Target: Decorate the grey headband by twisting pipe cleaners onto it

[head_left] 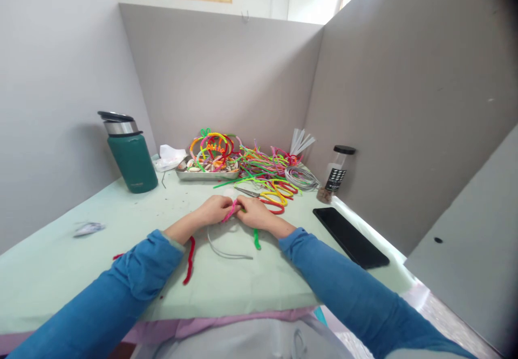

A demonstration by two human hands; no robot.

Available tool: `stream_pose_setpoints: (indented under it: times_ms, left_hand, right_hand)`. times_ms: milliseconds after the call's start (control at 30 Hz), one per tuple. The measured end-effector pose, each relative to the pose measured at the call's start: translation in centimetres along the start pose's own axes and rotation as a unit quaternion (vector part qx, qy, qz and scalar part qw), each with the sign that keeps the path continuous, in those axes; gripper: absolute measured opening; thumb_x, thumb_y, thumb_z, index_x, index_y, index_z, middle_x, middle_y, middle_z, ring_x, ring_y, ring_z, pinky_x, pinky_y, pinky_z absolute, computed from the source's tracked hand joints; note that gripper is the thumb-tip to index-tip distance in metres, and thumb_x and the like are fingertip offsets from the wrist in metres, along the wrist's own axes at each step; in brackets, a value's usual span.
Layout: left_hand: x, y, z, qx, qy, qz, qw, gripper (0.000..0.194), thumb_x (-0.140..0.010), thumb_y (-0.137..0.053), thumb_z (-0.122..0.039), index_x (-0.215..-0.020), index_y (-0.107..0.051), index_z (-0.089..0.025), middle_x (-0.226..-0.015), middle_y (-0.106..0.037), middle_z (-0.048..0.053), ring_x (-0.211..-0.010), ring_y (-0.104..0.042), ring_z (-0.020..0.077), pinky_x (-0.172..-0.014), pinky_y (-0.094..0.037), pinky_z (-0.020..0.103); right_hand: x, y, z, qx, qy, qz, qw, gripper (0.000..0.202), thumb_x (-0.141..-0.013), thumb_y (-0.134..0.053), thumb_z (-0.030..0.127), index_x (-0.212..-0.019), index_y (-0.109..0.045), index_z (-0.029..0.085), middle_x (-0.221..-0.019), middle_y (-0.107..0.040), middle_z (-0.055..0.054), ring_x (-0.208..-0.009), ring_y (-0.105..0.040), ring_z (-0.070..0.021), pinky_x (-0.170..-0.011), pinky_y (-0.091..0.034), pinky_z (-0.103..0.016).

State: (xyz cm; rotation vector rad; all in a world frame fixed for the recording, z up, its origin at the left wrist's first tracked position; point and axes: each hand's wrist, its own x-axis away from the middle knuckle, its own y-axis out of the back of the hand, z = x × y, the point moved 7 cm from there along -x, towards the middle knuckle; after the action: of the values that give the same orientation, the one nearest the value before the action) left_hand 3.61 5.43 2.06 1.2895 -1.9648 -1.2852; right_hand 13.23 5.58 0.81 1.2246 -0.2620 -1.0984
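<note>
Between my hands, over the middle of the table, is a pink pipe cleaner (229,212), its strand slanting down to the left. My left hand (214,210) pinches it from the left side. Close against it, my right hand (253,211) grips the same pink piece from the right; the fingertips partly hide it. A grey wire (226,255) curves down from below the hands onto the table. A red pipe cleaner piece (189,262) lies near my left wrist, and a green piece (257,239) lies below my right hand.
Scissors (279,192) with yellow and red handles lie just beyond my hands. Behind are a metal tray (208,175), a heap of pipe cleaners (263,162) and a wire coil (301,178). A green bottle (133,159) stands left; a jar (336,175) and black phone (350,236) are right.
</note>
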Motion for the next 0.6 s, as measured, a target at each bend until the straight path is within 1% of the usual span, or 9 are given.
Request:
stream_pose_setpoints:
  times_ms: [333,600]
  left_hand:
    - [-0.06,-0.06,0.12,0.019,0.002,0.001,1.000,0.042,-0.077,-0.043,-0.053,-0.059,-0.054,-0.017,-0.056,-0.057,0.001,-0.053,-0.045,0.0124,-0.051,-0.029,0.023]
    - [-0.05,-0.24,0.58,0.069,0.008,0.008,0.998,0.046,-0.075,-0.043,-0.058,-0.059,-0.054,-0.017,-0.051,-0.053,0.000,-0.049,-0.044,0.0118,-0.049,-0.031,0.023]
  right_hand:
    - [-0.04,0.04,-0.03,0.000,0.001,-0.004,1.000,0.013,-0.077,-0.051,0.024,-0.085,-0.058,0.017,-0.077,-0.063,-0.003,-0.066,-0.054,-0.0141,-0.056,-0.032,-0.023]
    - [-0.21,-0.18,-0.35,0.006,-0.003,-0.010,1.000,0.015,-0.079,-0.050,0.024,-0.088,-0.059,0.017,-0.080,-0.064,-0.004,-0.069,-0.054,-0.0147,-0.059,-0.032,-0.023]
